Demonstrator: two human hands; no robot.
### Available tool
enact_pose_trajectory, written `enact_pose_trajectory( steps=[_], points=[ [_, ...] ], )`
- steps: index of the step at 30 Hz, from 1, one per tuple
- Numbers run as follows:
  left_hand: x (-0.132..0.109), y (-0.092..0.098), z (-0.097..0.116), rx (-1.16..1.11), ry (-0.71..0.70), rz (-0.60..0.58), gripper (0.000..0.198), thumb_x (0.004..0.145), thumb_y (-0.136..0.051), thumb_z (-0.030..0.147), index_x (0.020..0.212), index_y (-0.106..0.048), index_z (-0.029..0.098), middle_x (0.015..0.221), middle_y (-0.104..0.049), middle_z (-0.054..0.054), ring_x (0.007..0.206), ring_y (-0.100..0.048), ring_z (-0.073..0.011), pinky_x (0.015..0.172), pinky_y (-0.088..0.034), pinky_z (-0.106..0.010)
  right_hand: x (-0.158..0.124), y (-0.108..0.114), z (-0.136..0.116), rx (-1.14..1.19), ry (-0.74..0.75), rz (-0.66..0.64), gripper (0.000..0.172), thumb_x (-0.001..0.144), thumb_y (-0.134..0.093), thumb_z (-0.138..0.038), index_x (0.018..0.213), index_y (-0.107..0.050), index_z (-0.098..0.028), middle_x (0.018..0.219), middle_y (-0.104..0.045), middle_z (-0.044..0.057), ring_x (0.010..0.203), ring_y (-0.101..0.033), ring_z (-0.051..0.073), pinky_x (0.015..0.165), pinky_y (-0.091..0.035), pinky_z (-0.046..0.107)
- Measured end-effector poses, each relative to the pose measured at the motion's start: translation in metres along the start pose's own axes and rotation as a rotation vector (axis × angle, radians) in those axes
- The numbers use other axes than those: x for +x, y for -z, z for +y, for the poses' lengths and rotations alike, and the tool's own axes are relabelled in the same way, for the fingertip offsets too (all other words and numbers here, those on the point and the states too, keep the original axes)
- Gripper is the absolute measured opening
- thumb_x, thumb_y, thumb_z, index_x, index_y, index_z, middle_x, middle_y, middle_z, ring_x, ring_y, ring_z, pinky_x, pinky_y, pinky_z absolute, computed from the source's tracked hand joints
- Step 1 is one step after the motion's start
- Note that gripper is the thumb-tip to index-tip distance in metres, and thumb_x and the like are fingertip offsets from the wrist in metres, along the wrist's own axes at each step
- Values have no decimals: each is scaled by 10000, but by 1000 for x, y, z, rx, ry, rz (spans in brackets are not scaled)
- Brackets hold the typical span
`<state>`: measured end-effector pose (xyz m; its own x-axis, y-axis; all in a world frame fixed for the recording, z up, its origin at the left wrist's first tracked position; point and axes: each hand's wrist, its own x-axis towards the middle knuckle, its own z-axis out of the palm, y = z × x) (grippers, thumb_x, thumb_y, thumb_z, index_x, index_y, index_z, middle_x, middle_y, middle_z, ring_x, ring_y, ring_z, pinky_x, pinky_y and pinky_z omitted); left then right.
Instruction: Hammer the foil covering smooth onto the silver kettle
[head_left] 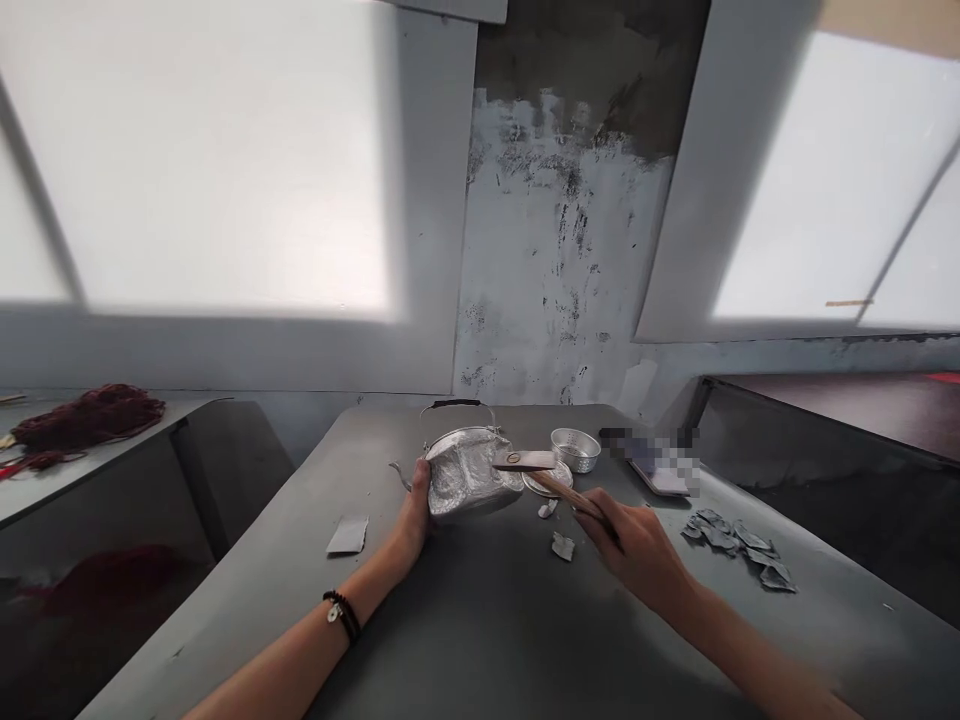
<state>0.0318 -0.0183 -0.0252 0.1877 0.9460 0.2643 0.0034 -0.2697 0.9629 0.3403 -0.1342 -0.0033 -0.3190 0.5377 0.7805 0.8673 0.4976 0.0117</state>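
Observation:
A silvery kettle [469, 475] with a dented, hammered-looking side is tilted above the table, its thin spout [401, 477] pointing left. My left hand [416, 510] grips the kettle by its left side, thumb up along the wall and the other fingers hidden behind. The bail handle with a dark grip [456, 403] stands up at the back. In my right hand [630, 545], fingers wrapped round its wooden handle, is a hammer [525, 461]. Its metal head is at the kettle's right side; whether they touch, I cannot tell. Behind the hammer lies a round metal lid [549, 480].
A perforated metal basket [576, 452] stands beyond the lid. Crumpled grey scraps [739, 548] lie at right, with a smaller scrap [562, 546] near the middle. A pale flat square [347, 535] lies at left. A phone-like slab [660, 478] is partly blurred. Side tables flank the grey table [480, 640].

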Motion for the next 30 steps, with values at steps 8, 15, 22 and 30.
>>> enact_pose_trajectory(
  steps=[8,15,22,30],
  points=[
    [-9,6,23,454,-165,108,753,1041,-460,723,1588,-484,206,1453,-692,-182,1353,-644,-371,1134,-478,-528,31,-15,14,-64,193,42,114,1145,-518,-311,1200,-573,-227,839,-744,-7,572,-626,124,552,-373,255],
    [-9,6,28,608,-137,47,764,1044,-451,707,1634,-438,222,1387,-714,-172,1238,-684,-372,994,-536,-483,5,-27,23,-103,400,77,125,1147,-513,-309,1172,-595,-219,751,-663,-36,554,-582,119,559,-346,295],
    [-6,6,31,622,-151,55,701,1054,-462,643,1619,-466,229,1326,-762,-139,1230,-703,-364,1012,-525,-492,5,-29,39,-119,360,27,104,1148,-516,-299,1134,-574,-213,744,-647,-48,536,-575,107,530,-332,297],
    [-4,9,30,615,-127,81,695,1049,-477,652,1606,-485,237,1321,-773,-132,1204,-717,-369,1013,-524,-490,0,-35,38,-94,358,-6,78,1132,-518,-283,1130,-578,-233,730,-634,-50,532,-566,114,533,-331,302]
  ],
)
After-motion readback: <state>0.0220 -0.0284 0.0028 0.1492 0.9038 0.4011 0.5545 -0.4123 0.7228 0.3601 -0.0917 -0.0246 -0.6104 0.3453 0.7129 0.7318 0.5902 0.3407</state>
